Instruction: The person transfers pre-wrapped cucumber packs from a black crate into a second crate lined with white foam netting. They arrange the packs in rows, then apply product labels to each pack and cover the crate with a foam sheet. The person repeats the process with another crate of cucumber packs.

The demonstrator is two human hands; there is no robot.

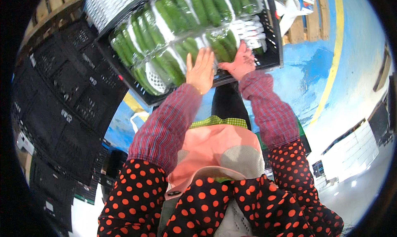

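A black plastic crate (277,55) lies before me, filled with film-wrapped packs of long green cucumbers (176,12) on white trays. Most packs lie flat in two rows; at the right end several stand on edge (249,31), showing their white sides. My left hand (201,70) rests palm down on the near row, its fingers extended over the film. To its right, my right hand (242,62) touches the near right pack (221,44), thumb at the pack's near end and fingers along its right side. Dark smudges mark the back of this hand.
Stacked black crates (68,91) rise at my left. White woven material (108,4) lies beyond the crate's far left side. Wooden pallet slats (313,20) are at the far right, with white packaging (290,17) on them. The blue floor (305,69) bears a yellow line (333,69).
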